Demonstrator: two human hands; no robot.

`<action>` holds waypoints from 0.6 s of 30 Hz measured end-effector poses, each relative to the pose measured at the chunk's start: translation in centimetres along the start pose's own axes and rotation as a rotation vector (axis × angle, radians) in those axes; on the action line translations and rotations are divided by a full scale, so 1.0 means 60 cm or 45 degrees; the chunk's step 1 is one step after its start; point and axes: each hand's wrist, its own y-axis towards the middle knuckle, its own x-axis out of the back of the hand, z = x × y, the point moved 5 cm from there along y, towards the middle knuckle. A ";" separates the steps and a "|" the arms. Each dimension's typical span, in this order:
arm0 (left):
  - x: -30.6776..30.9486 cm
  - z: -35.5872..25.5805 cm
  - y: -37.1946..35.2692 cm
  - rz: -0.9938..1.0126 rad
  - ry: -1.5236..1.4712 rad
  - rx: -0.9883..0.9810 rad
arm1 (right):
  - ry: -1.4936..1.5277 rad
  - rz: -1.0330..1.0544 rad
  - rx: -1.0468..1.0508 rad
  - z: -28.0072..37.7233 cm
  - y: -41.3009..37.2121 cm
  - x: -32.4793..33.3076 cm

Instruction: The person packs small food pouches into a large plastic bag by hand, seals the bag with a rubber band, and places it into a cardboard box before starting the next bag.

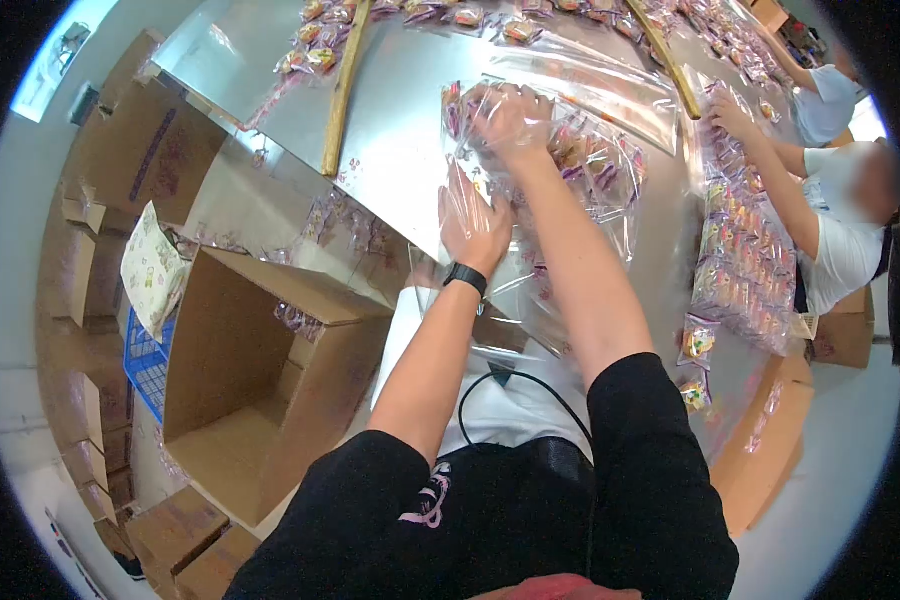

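Observation:
A large clear plastic bag lies on the metal table, holding several small wrapped snack packets with purple edges. My left hand, a black band on its wrist, is at the near left side of the bag. Its fingers stretch forward, and clear film lies over them. Just beyond it, my right hand reaches over the packets at the far left end of the bag. The fingers there curl down onto the packets, with shiny film around them; the fingertips are partly hidden.
More clear bags lie flat beyond my hands. Wooden strips divide the metal table, with loose packets at the back. A co-worker handles packets at the right. An open cardboard box stands at the left by a blue crate.

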 end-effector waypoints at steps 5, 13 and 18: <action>0.047 -0.006 0.043 -0.102 -0.324 0.163 | 0.133 0.039 0.187 -0.004 -0.036 0.004; 0.041 -0.064 0.059 -0.334 -0.029 -0.117 | 0.032 0.058 0.199 0.018 -0.027 0.004; 0.047 -0.093 0.096 -0.314 0.186 -0.202 | 0.106 -0.129 0.242 -0.006 -0.031 -0.024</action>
